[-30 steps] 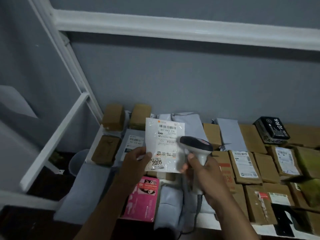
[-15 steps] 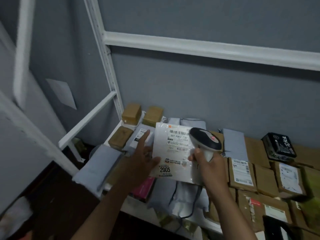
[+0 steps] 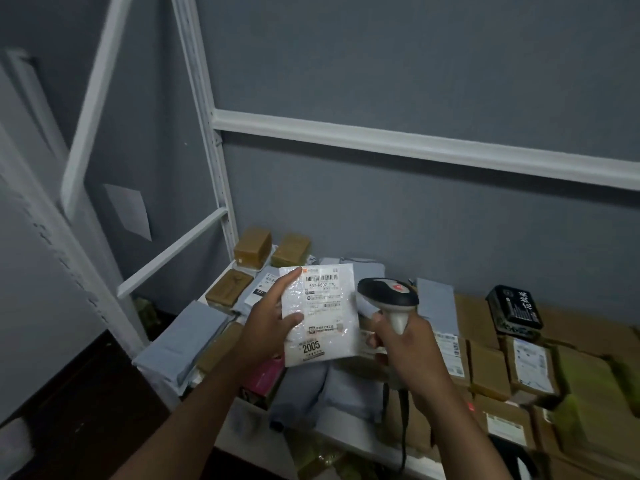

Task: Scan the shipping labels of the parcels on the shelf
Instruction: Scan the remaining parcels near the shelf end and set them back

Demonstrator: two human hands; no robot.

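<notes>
Now left hand [image 3: 266, 327] pinches white parcel [image 3: 320, 315], index extended; right hand [image 3: 403, 341] at 3 o'clock, fingers curled round scanner [image 3: 389, 299].

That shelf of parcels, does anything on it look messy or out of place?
Mostly tidy. The black box at the back sits tilted and askew among flat brown cartons. Grey mailer bags at the left sag over the shelf edge.
</notes>
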